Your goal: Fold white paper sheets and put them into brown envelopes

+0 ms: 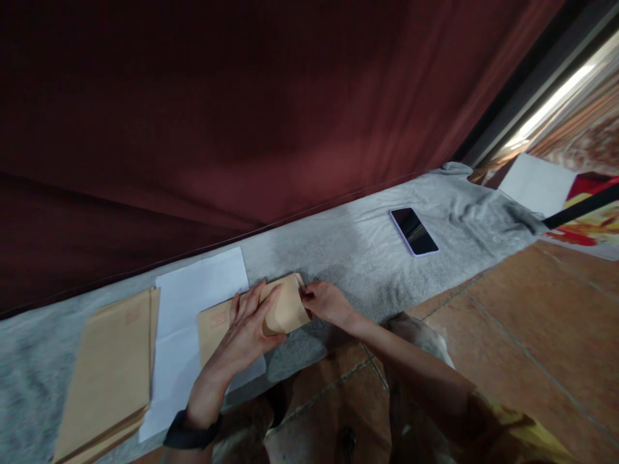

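A brown paper envelope [285,309] with red print near its left end lies across white paper, its right end bulging open. My left hand [246,328], with a black band at the wrist, presses on the envelope and grips its middle between thumb and fingers. At the open right end is my right hand [331,304], its fingers curled and closed on the envelope's mouth. Those fingertips are partly hidden inside the opening, so anything else between them cannot be seen. Under the envelope and left hand spreads a creased white paper sheet [198,283].
A stack of brown envelopes [109,367] lies at the left on the grey cloth [333,238]. Farther right rests a phone [414,232] in a purple case. A dark red curtain [290,129] hangs along the back edge. Tiled floor [522,322] shows at the right.
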The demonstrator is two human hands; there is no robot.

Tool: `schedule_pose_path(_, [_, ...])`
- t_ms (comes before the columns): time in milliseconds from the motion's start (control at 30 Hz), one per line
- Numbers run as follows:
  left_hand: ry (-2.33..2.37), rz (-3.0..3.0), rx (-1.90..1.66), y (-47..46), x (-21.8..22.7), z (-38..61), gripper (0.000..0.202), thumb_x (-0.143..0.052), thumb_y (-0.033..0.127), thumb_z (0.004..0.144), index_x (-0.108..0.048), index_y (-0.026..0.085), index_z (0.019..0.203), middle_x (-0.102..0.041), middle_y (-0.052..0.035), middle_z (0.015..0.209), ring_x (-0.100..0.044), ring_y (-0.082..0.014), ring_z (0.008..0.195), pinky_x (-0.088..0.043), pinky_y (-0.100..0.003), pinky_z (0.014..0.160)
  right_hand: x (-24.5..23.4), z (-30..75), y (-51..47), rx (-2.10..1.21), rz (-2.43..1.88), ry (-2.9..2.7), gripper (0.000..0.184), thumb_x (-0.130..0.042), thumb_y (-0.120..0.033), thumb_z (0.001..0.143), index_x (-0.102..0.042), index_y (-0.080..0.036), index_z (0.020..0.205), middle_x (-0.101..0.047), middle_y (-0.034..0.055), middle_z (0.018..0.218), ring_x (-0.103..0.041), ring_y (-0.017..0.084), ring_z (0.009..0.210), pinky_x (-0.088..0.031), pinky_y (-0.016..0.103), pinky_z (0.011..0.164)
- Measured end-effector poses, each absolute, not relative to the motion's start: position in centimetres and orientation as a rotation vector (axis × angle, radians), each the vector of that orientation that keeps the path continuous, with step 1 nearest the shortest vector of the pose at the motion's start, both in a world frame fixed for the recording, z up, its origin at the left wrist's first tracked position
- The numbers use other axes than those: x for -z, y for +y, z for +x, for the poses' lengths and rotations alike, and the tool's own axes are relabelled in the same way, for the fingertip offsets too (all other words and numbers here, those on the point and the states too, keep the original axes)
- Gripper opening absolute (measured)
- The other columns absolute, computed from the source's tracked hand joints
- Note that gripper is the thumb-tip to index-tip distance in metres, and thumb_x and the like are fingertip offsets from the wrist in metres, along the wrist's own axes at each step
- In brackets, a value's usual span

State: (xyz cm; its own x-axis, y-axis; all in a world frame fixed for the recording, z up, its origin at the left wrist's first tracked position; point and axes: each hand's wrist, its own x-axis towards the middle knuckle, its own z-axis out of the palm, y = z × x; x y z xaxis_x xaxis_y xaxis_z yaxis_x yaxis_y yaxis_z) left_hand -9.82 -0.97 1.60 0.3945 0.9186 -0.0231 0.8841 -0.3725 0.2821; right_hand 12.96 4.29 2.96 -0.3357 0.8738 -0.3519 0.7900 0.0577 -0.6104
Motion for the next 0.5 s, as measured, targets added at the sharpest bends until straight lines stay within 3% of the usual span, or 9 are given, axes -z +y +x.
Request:
schedule_pose_path(200, [1.607, 2.357, -0.169, -0.97, -1.39, -9.89, 0.095, -0.076, 0.042, 0.076, -0.027, 0.034, 0.157, -0.022, -0.0113, 0.167, -0.024, -0.0362, 0.152, -0.013, -0.064, 0.121, -3.05, 12.94, 3.93, -1.043, -1.807, -2.327, 0.029, -0.052, -0.029, 0.094, -0.074, -0.020, 0.110, -0.076, 0.0092, 0.111, -0.072, 0.023, 0.101, -0.050, 0.026, 0.080])
schedule_pose_path(500, [1.597, 2.342, -0.165, -0.95, -1.42, -9.96, 0.096, -0.078, 0.039, 0.076, -0.027, 0.034, 0.157, -0.025, -0.0116, 0.166, -0.028, -0.0353, 0.151, -0.014, -0.065, 0.121, -2.79, 13.01, 3.79, -1.028, -1.775, -2.338, 0.027, -0.051, -0.026, 0.094, -0.075, -0.021, 0.106, -0.077, 0.0081, 0.110, -0.071, 0.022, 0.102, -0.049, 0.026, 0.084])
